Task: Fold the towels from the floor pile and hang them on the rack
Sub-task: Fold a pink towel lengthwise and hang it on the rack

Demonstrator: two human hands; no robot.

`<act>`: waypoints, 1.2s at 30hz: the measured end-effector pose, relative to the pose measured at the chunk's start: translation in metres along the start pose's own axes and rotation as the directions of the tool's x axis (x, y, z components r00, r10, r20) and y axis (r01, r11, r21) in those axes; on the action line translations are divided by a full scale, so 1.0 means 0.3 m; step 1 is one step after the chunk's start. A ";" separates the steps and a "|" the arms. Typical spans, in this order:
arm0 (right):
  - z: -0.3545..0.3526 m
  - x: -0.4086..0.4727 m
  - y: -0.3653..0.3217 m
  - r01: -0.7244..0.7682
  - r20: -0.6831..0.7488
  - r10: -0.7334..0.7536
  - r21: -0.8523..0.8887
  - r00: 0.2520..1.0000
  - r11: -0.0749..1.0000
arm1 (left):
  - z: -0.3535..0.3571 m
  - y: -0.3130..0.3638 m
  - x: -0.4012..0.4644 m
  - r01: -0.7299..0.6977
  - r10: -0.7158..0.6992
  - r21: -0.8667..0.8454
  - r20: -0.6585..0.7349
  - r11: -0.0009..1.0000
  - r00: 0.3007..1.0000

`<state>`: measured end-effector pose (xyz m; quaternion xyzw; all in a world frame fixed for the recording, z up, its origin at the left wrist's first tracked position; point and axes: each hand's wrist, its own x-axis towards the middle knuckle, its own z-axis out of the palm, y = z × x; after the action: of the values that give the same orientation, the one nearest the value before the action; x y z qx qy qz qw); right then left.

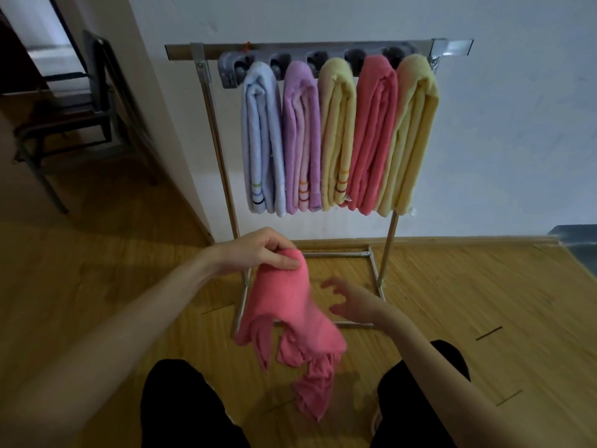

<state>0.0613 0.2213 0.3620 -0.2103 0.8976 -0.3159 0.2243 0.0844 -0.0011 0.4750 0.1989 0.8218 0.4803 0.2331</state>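
Five folded towels already hang side by side on the rack [323, 53], from pale blue [261, 137] through lilac, yellow and pink to a second yellow at the right end, each caught under a grey clip holder along the top bar. A sixth, the pink towel [290, 321], hangs in the air in front of the rack's base, between the person's knees and above the floor [468, 302]. The left hand [258, 250] pinches its top edge, thumb and fingers closed on the cloth; the right hand [350, 297], blurred, hovers just beside it with its fingers spread and curved, holding nothing. This towel looks light, soft and limp: it droops in loose, uneven folds with no shape of its own, so it will probably need two hands on its corners or top edge to spread flat before folding. Terry cloth should grip well and is not fragile. The floor is yellowish wood boards; a white wall stands behind the rack, and a dark chair [74, 101] sits at the left by a doorway.
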 end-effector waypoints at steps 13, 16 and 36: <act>-0.090 -0.040 -0.153 0.206 0.142 -0.344 0.573 0.928 0.793 | 0.010 -0.048 -0.034 0.099 -0.101 0.035 0.053 0.994 0.993; -0.119 -0.055 -0.138 0.192 0.149 -0.351 0.614 0.924 0.765 | 0.015 -0.097 -0.056 0.119 -0.119 -0.008 0.025 0.993 0.993; -0.378 0.156 -0.404 0.235 0.504 -0.096 -0.220 0.859 0.947 | -0.284 -0.069 -0.107 0.214 -0.299 0.580 0.053 0.786 0.953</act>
<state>-0.0087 0.1644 0.5090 -0.3890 0.8253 -0.1440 0.3831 0.0594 -0.0877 0.4996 0.1790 0.9278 0.1620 0.2843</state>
